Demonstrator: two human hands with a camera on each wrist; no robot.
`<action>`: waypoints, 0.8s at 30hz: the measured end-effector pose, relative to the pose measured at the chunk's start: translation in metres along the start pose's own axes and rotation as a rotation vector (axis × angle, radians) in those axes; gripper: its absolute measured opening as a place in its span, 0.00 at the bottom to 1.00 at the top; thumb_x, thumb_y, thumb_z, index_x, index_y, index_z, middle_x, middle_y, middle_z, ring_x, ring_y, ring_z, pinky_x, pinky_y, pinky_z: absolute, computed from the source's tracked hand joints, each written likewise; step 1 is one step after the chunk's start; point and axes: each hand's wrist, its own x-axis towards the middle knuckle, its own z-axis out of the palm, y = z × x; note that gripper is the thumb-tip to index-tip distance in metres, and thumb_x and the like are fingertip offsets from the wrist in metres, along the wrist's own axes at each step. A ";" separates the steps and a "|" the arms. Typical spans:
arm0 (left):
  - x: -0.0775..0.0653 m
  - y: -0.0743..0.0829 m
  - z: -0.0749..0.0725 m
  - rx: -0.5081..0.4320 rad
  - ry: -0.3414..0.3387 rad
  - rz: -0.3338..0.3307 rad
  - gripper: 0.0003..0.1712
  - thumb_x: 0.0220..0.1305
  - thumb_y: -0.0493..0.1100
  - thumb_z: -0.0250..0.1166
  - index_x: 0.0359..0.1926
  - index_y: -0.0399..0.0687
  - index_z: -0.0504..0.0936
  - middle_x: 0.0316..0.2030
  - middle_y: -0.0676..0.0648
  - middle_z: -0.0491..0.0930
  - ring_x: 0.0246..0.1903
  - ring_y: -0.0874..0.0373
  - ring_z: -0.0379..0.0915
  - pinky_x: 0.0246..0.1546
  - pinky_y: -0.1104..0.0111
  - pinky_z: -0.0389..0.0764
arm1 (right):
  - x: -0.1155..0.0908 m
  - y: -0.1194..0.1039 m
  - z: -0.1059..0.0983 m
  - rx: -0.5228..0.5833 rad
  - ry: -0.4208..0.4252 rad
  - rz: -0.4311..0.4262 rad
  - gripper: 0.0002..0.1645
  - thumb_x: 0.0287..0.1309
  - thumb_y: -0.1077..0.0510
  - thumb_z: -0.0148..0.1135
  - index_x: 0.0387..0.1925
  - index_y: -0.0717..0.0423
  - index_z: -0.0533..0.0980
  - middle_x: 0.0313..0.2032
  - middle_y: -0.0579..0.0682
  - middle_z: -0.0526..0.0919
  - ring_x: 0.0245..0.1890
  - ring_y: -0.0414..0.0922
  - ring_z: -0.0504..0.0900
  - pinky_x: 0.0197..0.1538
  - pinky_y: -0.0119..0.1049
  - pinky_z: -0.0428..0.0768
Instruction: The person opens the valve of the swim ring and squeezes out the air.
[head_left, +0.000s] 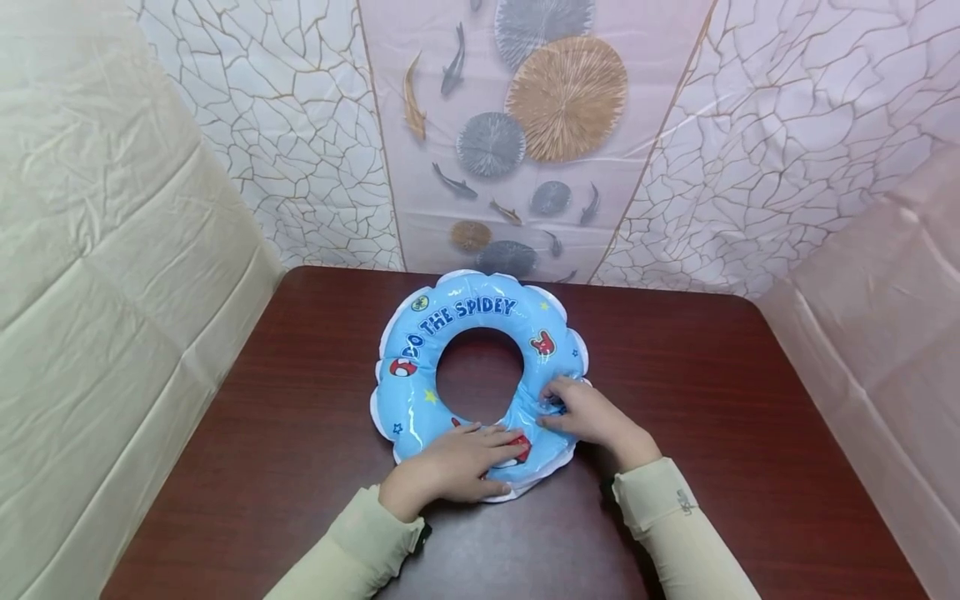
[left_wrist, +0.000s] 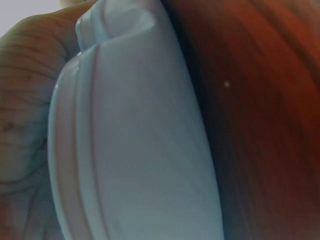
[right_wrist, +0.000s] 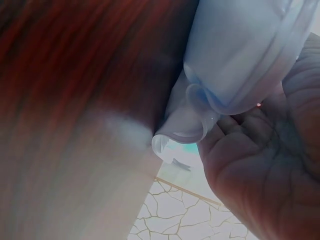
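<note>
A light-blue inflatable swim ring (head_left: 411, 408) with a white scalloped edge and the words "DO THE SPIDEY" lies on the dark-red table. My left hand (head_left: 461, 462) rests on its near side, fingers spread nearly straight over a red print. At the ring's right side, my right hand (head_left: 592, 415) has its thumb and fingers bent, pinching at the blue vinyl, which creases and dents there. What lies between those fingertips is hidden. The white underside (left_wrist: 145, 130) bulges beside the left palm in the left wrist view. In the right wrist view, the puckered white edge (right_wrist: 240, 55) is beside the right palm.
The brown-red wooden table (head_left: 300, 467) extends around the ring. Behind it hangs a patterned backdrop (head_left: 300, 125) with fish and round shapes, and pale cloth walls (head_left: 97, 250) stand on both sides.
</note>
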 end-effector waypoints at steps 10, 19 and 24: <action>-0.024 -0.003 -0.004 0.163 0.199 -0.163 0.61 0.40 0.88 0.60 0.75 0.71 0.64 0.69 0.48 0.66 0.70 0.48 0.57 0.68 0.31 0.46 | 0.001 -0.001 0.000 0.035 -0.024 0.046 0.19 0.55 0.54 0.76 0.45 0.57 0.80 0.40 0.48 0.80 0.41 0.45 0.79 0.50 0.44 0.82; -0.017 -0.009 -0.005 0.197 0.164 -0.177 0.43 0.53 0.76 0.67 0.69 0.76 0.70 0.53 0.49 0.72 0.57 0.52 0.66 0.62 0.38 0.62 | 0.002 -0.001 -0.001 0.015 -0.019 0.050 0.16 0.55 0.55 0.75 0.43 0.57 0.80 0.38 0.47 0.81 0.39 0.45 0.79 0.49 0.44 0.82; -0.008 -0.015 -0.004 0.233 0.186 -0.125 0.38 0.56 0.69 0.70 0.67 0.73 0.73 0.46 0.52 0.74 0.51 0.55 0.71 0.54 0.55 0.72 | 0.004 0.000 0.000 0.007 -0.019 0.063 0.16 0.55 0.54 0.76 0.42 0.56 0.81 0.38 0.47 0.81 0.39 0.45 0.79 0.49 0.45 0.82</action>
